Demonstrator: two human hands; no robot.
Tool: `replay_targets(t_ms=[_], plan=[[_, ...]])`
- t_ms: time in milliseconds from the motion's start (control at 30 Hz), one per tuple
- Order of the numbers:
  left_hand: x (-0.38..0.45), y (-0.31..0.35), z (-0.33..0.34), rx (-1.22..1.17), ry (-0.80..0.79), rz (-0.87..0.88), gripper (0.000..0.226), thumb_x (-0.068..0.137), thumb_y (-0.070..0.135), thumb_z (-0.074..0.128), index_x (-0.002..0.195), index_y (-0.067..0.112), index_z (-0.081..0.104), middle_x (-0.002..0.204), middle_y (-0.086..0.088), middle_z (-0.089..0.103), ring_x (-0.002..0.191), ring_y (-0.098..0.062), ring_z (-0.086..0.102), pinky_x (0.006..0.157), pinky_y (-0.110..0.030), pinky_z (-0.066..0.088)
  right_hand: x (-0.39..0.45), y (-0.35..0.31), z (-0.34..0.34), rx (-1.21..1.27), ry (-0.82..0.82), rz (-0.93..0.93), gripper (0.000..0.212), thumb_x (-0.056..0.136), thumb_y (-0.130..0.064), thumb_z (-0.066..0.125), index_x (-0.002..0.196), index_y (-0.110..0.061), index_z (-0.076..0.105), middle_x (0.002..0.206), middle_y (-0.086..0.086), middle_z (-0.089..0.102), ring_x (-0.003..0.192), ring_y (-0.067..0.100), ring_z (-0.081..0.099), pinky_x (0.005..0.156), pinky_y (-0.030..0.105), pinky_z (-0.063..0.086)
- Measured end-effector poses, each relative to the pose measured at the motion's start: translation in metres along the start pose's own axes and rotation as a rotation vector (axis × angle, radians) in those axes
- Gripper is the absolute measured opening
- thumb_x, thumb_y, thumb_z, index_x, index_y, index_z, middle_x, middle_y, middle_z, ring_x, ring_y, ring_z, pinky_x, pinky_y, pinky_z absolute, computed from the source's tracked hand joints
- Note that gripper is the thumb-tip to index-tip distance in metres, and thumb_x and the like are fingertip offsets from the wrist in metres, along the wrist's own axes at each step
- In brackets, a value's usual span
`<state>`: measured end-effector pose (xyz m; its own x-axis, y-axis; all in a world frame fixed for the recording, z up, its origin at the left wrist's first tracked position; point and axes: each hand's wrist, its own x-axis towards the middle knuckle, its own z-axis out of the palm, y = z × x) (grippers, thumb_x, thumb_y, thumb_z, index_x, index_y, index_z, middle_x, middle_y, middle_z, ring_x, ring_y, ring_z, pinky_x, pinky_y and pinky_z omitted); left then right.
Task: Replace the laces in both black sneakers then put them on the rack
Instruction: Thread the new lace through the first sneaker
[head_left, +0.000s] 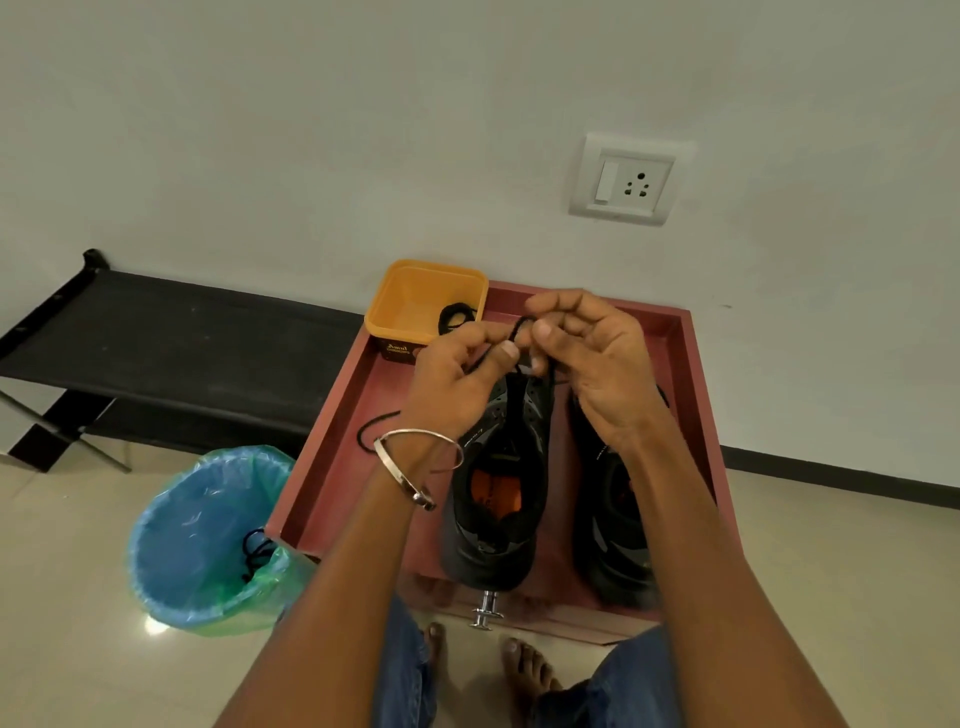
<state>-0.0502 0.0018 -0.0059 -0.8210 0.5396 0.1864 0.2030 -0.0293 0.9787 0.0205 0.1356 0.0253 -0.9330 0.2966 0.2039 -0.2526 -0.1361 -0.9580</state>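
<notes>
Black fabric rack (171, 332): a low sling of dark cloth on a metal frame, standing against the wall to the left of the tray, long axis running along the wall.

Reddish-brown tray (332, 447): rectangular, raised rim, smooth matte finish, one short edge toward the wall. A chrome knob (487, 610) projects from its near edge.

Blue bin (208, 540): round, lined with thin glossy blue-green plastic, on the tiled floor by the tray's near left corner. A black lace (254, 553) lies coiled inside.

Left sneaker (496, 499): black, perforated upper, orange insole visible in the opening. Long axis runs from the tray's near edge toward the far edge, heel nearest the person, toe toward the wall, upright on its sole at the tray's centre.

Right sneaker (615, 525): black, parallel to the first, same heading, near the tray's right edge, largely hidden by the right forearm.

Yellow tub (426, 306): square plastic, rounded corners, at the tray's far left corner; a coiled black lace lies inside.

Left hand (457, 384): fingers curled, pinching the new lace (521, 328), a thin black cord, above the left sneaker's toe end. A metal bangle (415, 462) circles the wrist.

Right hand (592, 364): fingers curled, pinching the same lace where it forms a small loop between the two hands. One loose end trails over the tray's left edge.
</notes>
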Motion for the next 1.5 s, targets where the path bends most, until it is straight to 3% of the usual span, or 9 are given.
replay_targets(t_ms=[133,400,533,733,833,1000,1167,1333,1500], plan=[[0.003,0.006,-0.010,-0.054,0.100,-0.071,0.024,0.095,0.009,0.054,0.076,0.005,0.067,0.081,-0.009,0.068,0.079,-0.010,0.065,0.079,-0.015,0.050,0.002,0.003,-0.018,0.022,0.332,0.023,0.013,0.089,0.003,0.059,0.096,-0.007,0.064,0.075,0.004,0.069,0.058,0.013,0.052,0.055,0.023,0.045],[0.010,-0.004,-0.035,-0.113,0.331,-0.179,0.037,0.095,0.021,0.056,0.061,0.009,0.055,0.049,0.001,0.046,0.051,-0.010,0.042,0.063,-0.024,0.045,0.001,0.020,-0.056,0.005,0.921,0.301,0.018,0.092,0.004,0.053,0.104,-0.005,0.061,0.084,0.010,0.065,0.057,0.012,0.054,0.051,0.022,0.047],[0.013,-0.016,-0.033,0.093,0.350,-0.110,0.026,0.092,0.024,0.061,0.068,0.014,0.065,0.063,-0.013,0.051,0.057,-0.017,0.042,0.057,-0.028,0.037,0.000,0.020,-0.059,-1.015,0.529,0.383,0.040,0.085,-0.023,0.070,0.123,-0.018,0.059,0.127,0.008,0.058,0.118,0.025,0.053,0.099,0.042,0.045],[0.014,-0.012,-0.012,0.298,0.174,0.032,0.015,0.089,0.024,0.065,0.084,0.012,0.073,0.076,0.001,0.069,0.073,-0.013,0.062,0.070,-0.032,0.051,0.006,0.016,-0.004,-0.784,-0.174,0.108,0.043,0.079,-0.028,0.076,0.120,-0.019,0.064,0.104,-0.004,0.071,0.099,0.007,0.065,0.091,0.027,0.049],[0.014,-0.015,-0.011,0.357,0.143,0.017,0.019,0.087,0.026,0.067,0.082,0.010,0.073,0.076,-0.006,0.068,0.076,-0.022,0.062,0.071,-0.040,0.050,0.009,0.026,-0.004,-0.874,-0.032,0.069,0.005,0.085,-0.019,0.071,0.089,-0.016,0.072,0.071,-0.004,0.070,0.069,0.008,0.067,0.069,0.027,0.051],[0.016,-0.017,-0.022,0.355,0.149,-0.017,0.017,0.087,0.027,0.068,0.079,0.012,0.072,0.078,-0.007,0.070,0.077,-0.021,0.062,0.074,-0.036,0.049,0.005,0.024,-0.025,-0.684,0.331,0.164,0.013,0.090,-0.015,0.065,0.078,-0.019,0.067,0.073,0.000,0.069,0.065,0.007,0.063,0.065,0.021,0.051],[0.017,-0.015,-0.015,0.331,0.140,-0.008,0.018,0.085,0.031,0.069,0.076,0.015,0.072,0.065,0.000,0.061,0.061,-0.018,0.051,0.063,-0.038,0.045,0.008,0.028,-0.015,-0.577,0.060,0.172,0.033,0.080,-0.019,0.076,0.111,-0.014,0.064,0.099,-0.001,0.071,0.092,0.009,0.068,0.083,0.019,0.051],[0.018,-0.012,-0.014,0.343,0.111,-0.012,0.025,0.087,0.032,0.068,0.078,0.008,0.073,0.062,0.001,0.056,0.059,-0.011,0.048,0.059,-0.035,0.042,0.011,0.033,0.001,-0.609,-0.012,0.157,0.016,0.083,-0.013,0.073,0.097,-0.008,0.072,0.082,0.006,0.073,0.075,0.015,0.069,0.073,0.028,0.055],[0.018,-0.013,-0.020,0.342,0.116,-0.041,0.023,0.088,0.028,0.066,0.079,0.007,0.073,0.069,-0.014,0.064,0.062,-0.025,0.056,0.063,-0.035,0.048,0.011,0.029,-0.019,-0.526,0.443,0.255,0.008,0.085,-0.012,0.070,0.077,-0.015,0.071,0.069,0.002,0.069,0.057,0.007,0.060,0.059,0.023,0.051]])
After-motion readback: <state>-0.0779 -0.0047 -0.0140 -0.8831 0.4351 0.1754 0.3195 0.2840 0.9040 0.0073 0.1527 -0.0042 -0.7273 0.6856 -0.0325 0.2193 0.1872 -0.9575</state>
